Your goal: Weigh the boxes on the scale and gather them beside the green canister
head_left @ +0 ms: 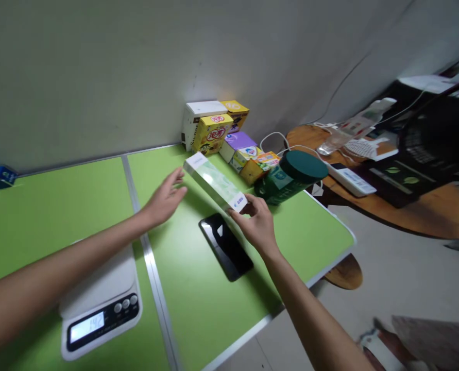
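You worked at a green folding table [198, 304] with a metal centre seam, pushed against a plain grey-white wall [98, 67]. To your right stood a round wooden table [426, 211], cluttered, with a white power strip [349, 178] on it. Floor [399, 273] was pale, light even.

Open room: the green table [78, 206] lies bare across the upper left of the frame and along its lower middle.
Centre: a black phone [226, 246] lies flat just below the long box [216, 182], held raised by the right hand [256, 222]; the left hand [163, 201] hovers with spread fingers just left of it.
Upper middle: cartons [221, 134] crowd the wall, closing off the far edge.
Right of centre: a green canister [291, 178] stands close beside the right hand.
Lower left: a scale [101, 304] fills the near corner.
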Action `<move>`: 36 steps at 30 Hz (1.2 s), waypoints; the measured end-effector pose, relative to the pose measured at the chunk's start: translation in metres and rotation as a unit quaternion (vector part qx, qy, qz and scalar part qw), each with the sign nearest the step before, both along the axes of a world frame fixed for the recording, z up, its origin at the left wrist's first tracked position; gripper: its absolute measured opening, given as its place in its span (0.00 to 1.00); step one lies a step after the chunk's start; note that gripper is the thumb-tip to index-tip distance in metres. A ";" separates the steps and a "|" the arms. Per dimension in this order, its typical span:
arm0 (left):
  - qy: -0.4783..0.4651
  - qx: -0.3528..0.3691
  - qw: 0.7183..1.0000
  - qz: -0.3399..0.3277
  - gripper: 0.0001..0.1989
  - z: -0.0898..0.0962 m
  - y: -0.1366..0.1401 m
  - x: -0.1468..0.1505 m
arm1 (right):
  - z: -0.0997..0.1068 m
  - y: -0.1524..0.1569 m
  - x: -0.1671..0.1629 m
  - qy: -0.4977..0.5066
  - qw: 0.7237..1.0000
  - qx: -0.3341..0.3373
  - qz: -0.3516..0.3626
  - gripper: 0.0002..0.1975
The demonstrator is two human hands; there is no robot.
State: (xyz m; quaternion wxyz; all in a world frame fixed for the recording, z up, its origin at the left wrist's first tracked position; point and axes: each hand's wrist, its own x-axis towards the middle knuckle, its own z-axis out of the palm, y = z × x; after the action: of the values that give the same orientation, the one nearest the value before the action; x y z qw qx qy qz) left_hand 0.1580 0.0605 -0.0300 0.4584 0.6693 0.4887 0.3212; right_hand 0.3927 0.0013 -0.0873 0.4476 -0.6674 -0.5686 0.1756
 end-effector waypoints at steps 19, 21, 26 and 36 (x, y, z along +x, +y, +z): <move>0.038 -0.049 0.998 -0.024 0.36 -0.090 0.096 0.191 | -0.060 0.099 0.046 -0.012 0.991 0.060 -0.122 0.19; 0.041 -0.038 0.998 -0.012 0.36 -0.094 0.098 0.195 | -0.061 0.098 0.045 -0.015 0.991 0.071 -0.111 0.15; 0.064 -0.007 0.998 0.020 0.35 -0.099 0.100 0.204 | -0.060 0.098 0.043 -0.058 0.993 0.036 -0.099 0.06; 0.061 0.011 0.998 0.031 0.34 -0.107 0.103 0.207 | -0.063 0.101 0.045 -0.060 0.993 0.041 -0.092 0.07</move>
State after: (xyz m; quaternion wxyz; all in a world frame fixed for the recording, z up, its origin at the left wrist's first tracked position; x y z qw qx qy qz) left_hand 0.3649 0.1634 -0.1365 0.4097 0.6776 0.5326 0.2990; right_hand 0.4382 0.1020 -0.1499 0.4541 -0.7072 -0.5373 0.0698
